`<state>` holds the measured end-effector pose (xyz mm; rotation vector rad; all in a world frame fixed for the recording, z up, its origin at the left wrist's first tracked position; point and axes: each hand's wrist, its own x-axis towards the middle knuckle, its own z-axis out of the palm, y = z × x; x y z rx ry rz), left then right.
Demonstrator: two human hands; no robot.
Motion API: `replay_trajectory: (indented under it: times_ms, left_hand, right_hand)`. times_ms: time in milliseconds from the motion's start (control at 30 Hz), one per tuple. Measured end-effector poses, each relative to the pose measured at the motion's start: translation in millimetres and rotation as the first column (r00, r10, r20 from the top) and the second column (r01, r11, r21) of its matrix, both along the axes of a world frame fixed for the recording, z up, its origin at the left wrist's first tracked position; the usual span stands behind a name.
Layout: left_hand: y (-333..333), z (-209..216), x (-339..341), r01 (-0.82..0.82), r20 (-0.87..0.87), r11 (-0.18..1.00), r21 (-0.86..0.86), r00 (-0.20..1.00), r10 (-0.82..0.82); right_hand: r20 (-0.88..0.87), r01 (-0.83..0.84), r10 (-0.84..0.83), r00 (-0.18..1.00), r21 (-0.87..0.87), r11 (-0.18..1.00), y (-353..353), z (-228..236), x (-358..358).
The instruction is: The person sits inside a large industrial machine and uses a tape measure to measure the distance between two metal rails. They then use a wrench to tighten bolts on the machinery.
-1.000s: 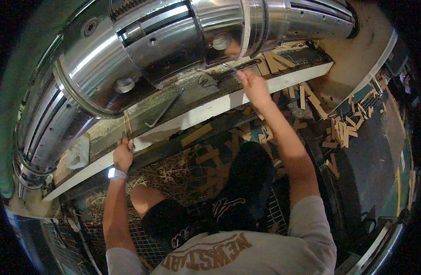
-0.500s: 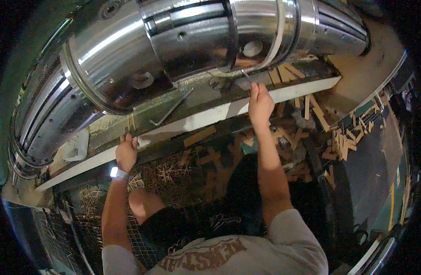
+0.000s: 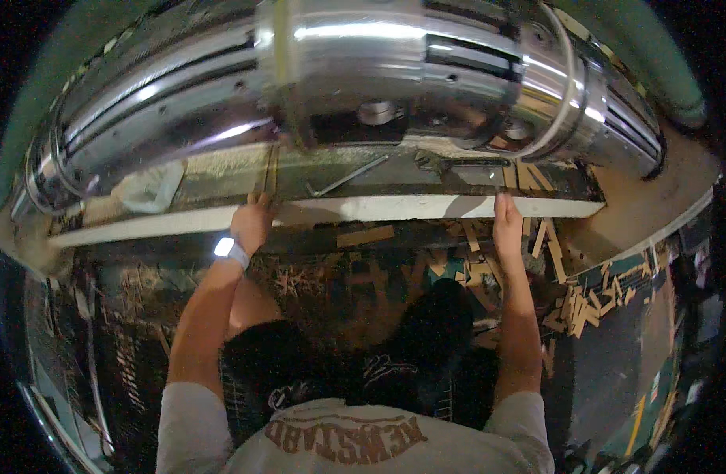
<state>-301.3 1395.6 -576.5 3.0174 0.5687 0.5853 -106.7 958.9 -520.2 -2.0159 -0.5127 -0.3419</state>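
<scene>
A large polished metal cylinder point(image 3: 359, 55) with slots and bolt holes spans the top. Below it runs a beam with a white front face point(image 3: 363, 208). My left hand point(image 3: 253, 223) is closed at the beam's edge, its fingertips beside thin tan strips point(image 3: 270, 170) that stand up toward the cylinder; what it grips is hidden. My right hand point(image 3: 506, 225) is pinched at the beam farther right, around a thin metal tool whose tip is blurred. On the ledge between the hands lie a hex key point(image 3: 348, 175) and an adjustable wrench point(image 3: 457, 162).
A translucent plastic container point(image 3: 154, 189) sits at the ledge's left. Flat wooden strips point(image 3: 534, 175) rest at its right end, and more loose strips point(image 3: 584, 308) are scattered on the floor to the right. Thin offcuts point(image 3: 292, 280) lie below the beam.
The view has turned, so the cylinder and beam now appear more level and shifted right. My right hand has drawn back from the cylinder's underside to the beam. My left hand remains by the thin strips.
</scene>
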Motion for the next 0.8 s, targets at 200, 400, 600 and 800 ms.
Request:
replay_trajectory:
  times_ms: [200,400,600,800]
  left_hand:
    - [10.5,-11.6,0.1,0.008,-0.112,0.999,-0.043,0.994,-0.013]
    - [-2.1,9.1,1.6,-0.062,-0.092,0.991,-0.118,0.994,0.052]
    - [-7.4,14.6,-5.8,-0.075,-0.067,0.986,-0.151,0.996,0.065]
    - [3.0,4.1,-2.6,-0.045,-0.038,0.974,-0.222,0.999,0.038]
  right_hand:
    - [0.140,-0.227,0.276,0.951,-0.291,0.929,73.0,30.7,-42.6]
    - [0.335,-0.103,0.259,0.906,-0.419,0.902,116.9,61.7,-24.9]
    - [0.296,-0.082,0.276,0.915,-0.531,0.843,118.8,71.2,-24.8]
    - [0.275,-0.078,0.287,0.918,-0.585,0.808,112.9,77.3,-23.8]
